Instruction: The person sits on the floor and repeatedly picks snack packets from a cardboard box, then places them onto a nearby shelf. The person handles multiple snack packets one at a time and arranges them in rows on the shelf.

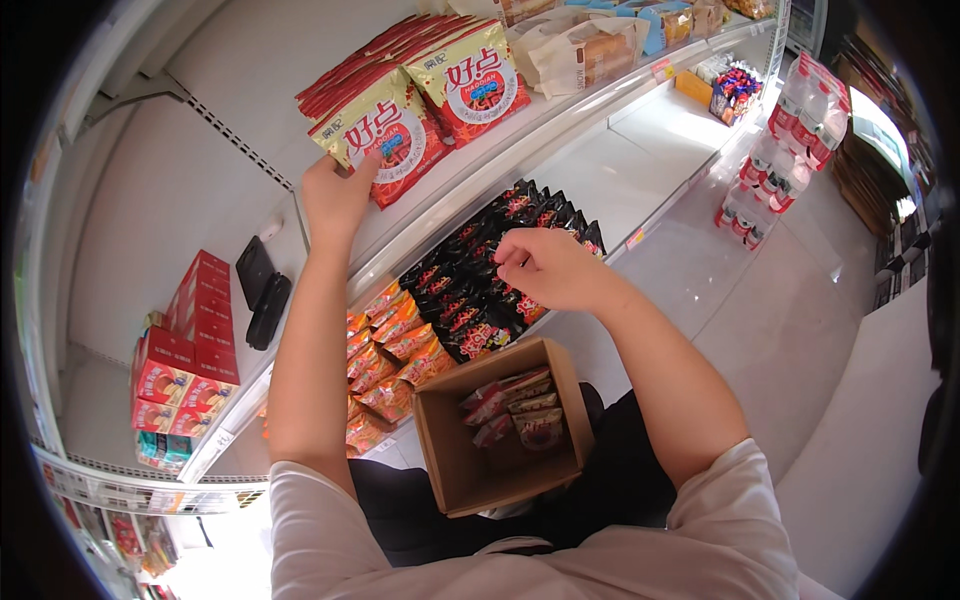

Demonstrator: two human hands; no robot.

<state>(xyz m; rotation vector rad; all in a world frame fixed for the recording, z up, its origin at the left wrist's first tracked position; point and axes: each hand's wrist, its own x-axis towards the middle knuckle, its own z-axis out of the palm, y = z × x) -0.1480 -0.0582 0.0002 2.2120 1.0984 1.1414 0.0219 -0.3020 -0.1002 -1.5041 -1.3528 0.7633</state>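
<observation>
My left hand [338, 200] is closed on the left edge of a red and cream snack bag [388, 145], thumb over its front. This bag stands at the front of a row on the upper shelf. Beside it to the right is a matching snack bag [478, 85], with more of the same kind packed tightly behind both. My right hand [552, 268] hovers above black snack bags [480, 270] on the lower shelf, its fingers curled in with nothing visible in them. Below my hands, an open cardboard box [450, 465] holds several small red and cream bags [538, 425].
Orange snack bags [395, 350] lie left of the black ones. Red boxes [185, 365] and a black case [262, 290] sit on the shelf at left. Bread packs [590, 55] fill the far shelf. Shrink-wrapped bottles [785, 150] are stacked on the floor at right.
</observation>
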